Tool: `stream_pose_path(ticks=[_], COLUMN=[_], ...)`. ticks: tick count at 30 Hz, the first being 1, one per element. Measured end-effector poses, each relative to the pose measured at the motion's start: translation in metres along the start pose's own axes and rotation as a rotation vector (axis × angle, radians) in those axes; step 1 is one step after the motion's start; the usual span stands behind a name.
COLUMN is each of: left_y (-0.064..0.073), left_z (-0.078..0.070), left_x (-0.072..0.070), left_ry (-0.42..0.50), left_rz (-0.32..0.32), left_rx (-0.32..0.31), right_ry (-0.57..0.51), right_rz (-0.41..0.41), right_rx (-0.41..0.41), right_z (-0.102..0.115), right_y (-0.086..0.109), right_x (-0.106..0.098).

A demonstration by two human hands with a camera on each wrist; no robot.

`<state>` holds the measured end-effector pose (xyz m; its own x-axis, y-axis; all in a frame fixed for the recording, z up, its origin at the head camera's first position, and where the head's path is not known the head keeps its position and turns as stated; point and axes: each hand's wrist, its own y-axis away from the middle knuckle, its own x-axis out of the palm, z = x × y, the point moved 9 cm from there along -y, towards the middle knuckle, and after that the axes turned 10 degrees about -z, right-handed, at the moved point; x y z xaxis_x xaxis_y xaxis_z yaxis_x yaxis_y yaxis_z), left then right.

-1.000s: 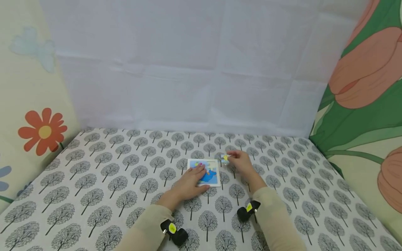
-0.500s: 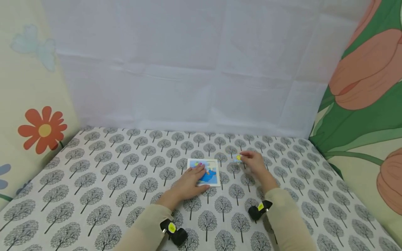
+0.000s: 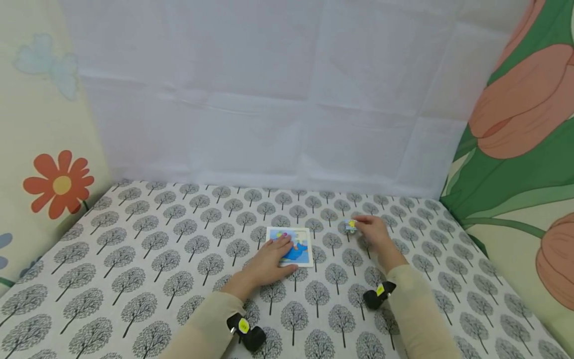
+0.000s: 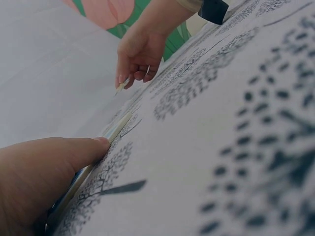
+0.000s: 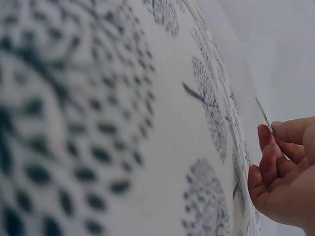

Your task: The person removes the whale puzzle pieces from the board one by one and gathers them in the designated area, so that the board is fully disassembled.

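Observation:
A small square puzzle board (image 3: 310, 245) with a white frame and a blue picture lies on the cloth. My left hand (image 3: 268, 262) rests flat across its left part, fingers extended, covering some of the picture. In the left wrist view the left thumb (image 4: 74, 155) touches the board's edge (image 4: 119, 125). To the right of the board, my right hand (image 3: 375, 234) pinches a puzzle piece (image 3: 350, 226) bearing a yellow shape on light blue. Seen edge-on in the right wrist view, the thin piece (image 5: 263, 114) sits between thumb and fingertip, above the cloth.
A white cloth (image 3: 179, 284) printed with dark trees covers the table. White fabric (image 3: 269, 99) hangs behind it. Floral panels stand at the left (image 3: 58, 124) and right (image 3: 515, 164). Black cameras are strapped to the left wrist (image 3: 246, 333) and right wrist (image 3: 378, 295).
My right hand has moved to the right, away from the board, carrying the puzzle piece with it. The left hand has stayed in place on the board.

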<state>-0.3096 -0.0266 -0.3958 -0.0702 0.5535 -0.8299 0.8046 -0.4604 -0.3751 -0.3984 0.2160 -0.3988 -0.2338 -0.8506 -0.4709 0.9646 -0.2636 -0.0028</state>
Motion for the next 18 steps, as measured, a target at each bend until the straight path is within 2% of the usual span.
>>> stream_pose_path(ticks=[6,12,18], left_y=[-0.001,-0.002,0.0], left_z=[0.0,-0.001,-0.001], left_x=[0.001,-0.002,-0.002], left_ry=[-0.005,-0.009,-0.013], left_rz=[0.0,-0.004,0.006], left_rx=[0.002,0.003,0.0], right_ry=[0.045,0.018,-0.023], right_rz=[-0.021,-0.031,-0.056], right_rx=[0.037,0.022,0.074], right_z=[-0.008,-0.011,-0.017], right_y=[-0.008,-0.014,-0.017], right_x=[-0.009,-0.013,-0.017])
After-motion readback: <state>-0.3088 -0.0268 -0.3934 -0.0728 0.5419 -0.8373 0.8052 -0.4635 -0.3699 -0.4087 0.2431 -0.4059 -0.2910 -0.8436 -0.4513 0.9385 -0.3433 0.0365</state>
